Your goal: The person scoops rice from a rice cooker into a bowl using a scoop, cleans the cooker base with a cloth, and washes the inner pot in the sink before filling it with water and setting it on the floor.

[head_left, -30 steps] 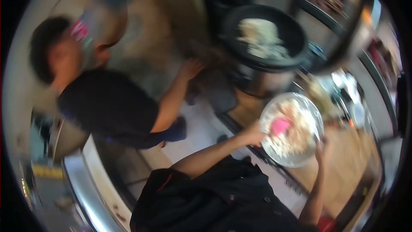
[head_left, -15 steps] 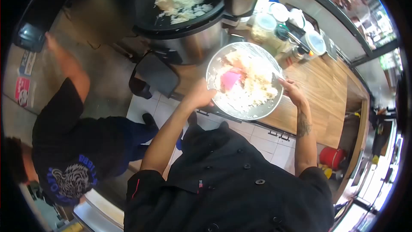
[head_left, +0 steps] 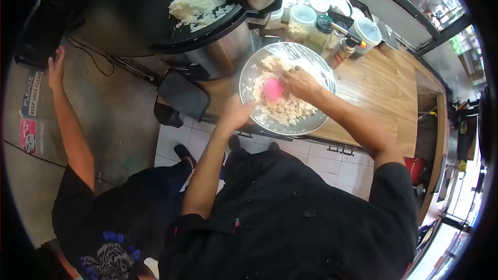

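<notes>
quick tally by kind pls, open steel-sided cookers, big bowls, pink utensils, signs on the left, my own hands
Open cooker: 1
Big bowl: 1
Pink utensil: 1
Signs: 2 (area-clean sign, pink sign)
Your hands: 2 (left hand, right hand)
Total: 7

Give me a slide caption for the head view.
Left hand at the bowl, right hand on the pink scoop in the rice, beside an open cooker.
</notes>
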{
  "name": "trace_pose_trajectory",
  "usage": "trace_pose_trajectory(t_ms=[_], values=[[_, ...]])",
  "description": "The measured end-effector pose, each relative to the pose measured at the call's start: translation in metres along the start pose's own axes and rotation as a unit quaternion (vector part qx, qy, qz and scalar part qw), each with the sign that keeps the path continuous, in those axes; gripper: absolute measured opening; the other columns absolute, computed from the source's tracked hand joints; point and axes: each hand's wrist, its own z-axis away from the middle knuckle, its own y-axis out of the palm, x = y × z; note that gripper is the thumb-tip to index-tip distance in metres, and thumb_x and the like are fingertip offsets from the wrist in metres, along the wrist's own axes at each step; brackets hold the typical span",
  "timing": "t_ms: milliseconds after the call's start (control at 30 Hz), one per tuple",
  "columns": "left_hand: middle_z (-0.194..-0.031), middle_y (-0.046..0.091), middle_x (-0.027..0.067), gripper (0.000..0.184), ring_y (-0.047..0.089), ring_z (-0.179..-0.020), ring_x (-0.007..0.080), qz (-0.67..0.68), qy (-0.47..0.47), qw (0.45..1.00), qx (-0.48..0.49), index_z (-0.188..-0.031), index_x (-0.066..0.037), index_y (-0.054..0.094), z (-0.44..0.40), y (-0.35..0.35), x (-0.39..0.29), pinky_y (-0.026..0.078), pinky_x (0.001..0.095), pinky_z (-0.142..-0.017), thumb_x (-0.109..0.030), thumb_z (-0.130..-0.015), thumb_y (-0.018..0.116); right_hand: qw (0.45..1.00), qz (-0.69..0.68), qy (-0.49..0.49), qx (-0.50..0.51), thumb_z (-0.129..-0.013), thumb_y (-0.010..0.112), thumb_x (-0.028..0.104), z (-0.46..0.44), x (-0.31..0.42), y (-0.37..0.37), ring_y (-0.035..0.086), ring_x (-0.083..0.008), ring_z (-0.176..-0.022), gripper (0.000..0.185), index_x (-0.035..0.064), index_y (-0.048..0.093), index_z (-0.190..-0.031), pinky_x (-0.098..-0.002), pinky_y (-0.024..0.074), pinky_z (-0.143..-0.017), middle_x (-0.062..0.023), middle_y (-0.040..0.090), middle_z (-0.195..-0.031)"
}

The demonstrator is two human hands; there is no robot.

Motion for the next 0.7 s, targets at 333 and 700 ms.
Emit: trace_pose_trajectory(t_ms=[333, 700], values=[[-0.105, 0.074, 0.03, 0.041, 0.078, -0.077, 0.0357, 0.047, -0.051, 0.997, -0.041, -0.125, 0.012, 0.061, 0.006, 0.007, 0.001, 0.065, 0.0436, -0.066, -0.015, -0.094, 0.057, 0.985, -0.085, 0.05, -0.138, -0.091, 0.069, 0.011, 0.02, 0.021, -0.01, 0.062, -0.0406, -0.102, 0.009, 0.0036, 0.072, -0.096, -0.0501, 0.0535, -0.084, -0.025, 0.056, -0.12], [-0.117, 0.073, 0.0314, 0.044, 0.07, -0.113, 0.0462, -0.135, 0.053, 0.982, -0.122, -0.129, 0.005, 0.063, -0.032, -0.004, 0.035, 0.054, 0.0501, -0.1, -0.019, -0.092, 0.062, 0.958, -0.283, -0.046, -0.002, -0.096, 0.062, 0.007, 0.013, 0.056, 0.004, 0.052, -0.0441, -0.134, 0.02, 0.0022, 0.068, -0.114, -0.0559, 0.0461, -0.109, -0.0287, 0.048, -0.148]])
